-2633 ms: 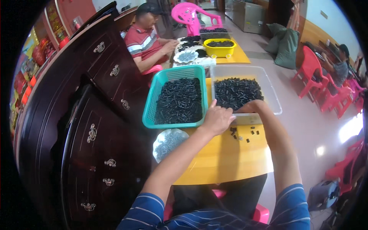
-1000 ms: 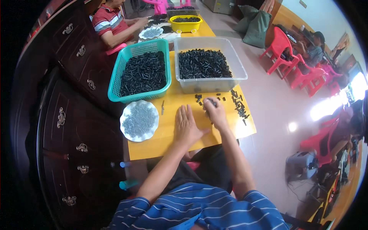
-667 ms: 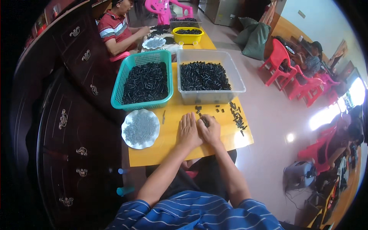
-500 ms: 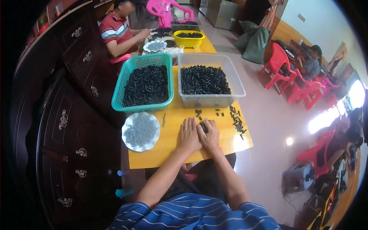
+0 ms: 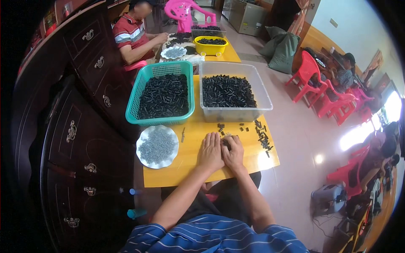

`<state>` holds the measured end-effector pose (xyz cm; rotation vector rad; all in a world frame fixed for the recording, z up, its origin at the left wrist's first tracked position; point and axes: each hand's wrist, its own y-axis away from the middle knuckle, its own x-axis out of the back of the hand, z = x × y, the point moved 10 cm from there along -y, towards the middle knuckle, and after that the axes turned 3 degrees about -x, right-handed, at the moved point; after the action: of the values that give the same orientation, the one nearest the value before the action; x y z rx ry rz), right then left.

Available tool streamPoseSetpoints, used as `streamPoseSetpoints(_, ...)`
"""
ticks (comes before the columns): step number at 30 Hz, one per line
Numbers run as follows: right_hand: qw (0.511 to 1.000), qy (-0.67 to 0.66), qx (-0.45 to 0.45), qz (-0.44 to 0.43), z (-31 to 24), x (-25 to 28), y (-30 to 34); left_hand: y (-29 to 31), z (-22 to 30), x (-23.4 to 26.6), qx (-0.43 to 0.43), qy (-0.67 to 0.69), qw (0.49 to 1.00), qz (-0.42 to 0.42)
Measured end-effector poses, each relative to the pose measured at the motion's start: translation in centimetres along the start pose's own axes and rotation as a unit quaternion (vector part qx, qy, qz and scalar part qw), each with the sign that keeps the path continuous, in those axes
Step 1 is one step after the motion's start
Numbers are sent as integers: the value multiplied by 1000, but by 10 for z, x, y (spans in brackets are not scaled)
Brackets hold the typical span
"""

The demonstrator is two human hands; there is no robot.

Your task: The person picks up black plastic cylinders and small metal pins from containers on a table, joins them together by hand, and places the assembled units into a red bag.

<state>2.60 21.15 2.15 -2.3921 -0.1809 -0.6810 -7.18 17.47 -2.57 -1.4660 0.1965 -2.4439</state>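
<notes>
Your right hand (image 5: 233, 152) is curled over a few black pieces (image 5: 227, 144), its fingers bent around them, in the head view; how many it covers you cannot tell. Your left hand (image 5: 211, 152) lies flat, palm down, fingers straight and side by side, its thumb side touching the right hand. Both rest near the front edge of the yellow table (image 5: 168, 177).

Just beyond your fingers lie several loose black cylinders (image 5: 221, 127), and more form a jumbled strip along the table's right side. Straight ahead stands a clear plastic bin (image 5: 238, 110) of black cylinders, with a green perforated basket (image 5: 158, 122) of the same just to its left. Nearer you on the left is a white scalloped plate (image 5: 158, 165) heaped with small silvery metal pieces (image 5: 156, 145), and a slim metallic item (image 5: 183, 135) lies just beside it.

Farther off, a co-worker in a red striped shirt (image 5: 126, 36) sits on the left, near a yellow tub (image 5: 211, 49). Dark wooden drawers (image 5: 90, 135) flank your left; red plastic chairs (image 5: 306, 69) stand on the right.
</notes>
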Motion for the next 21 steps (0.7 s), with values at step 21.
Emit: streamPoseSetpoints(21,999,-22,7,-39,2,5,11,-4,4,8,-34,-19,999,25)
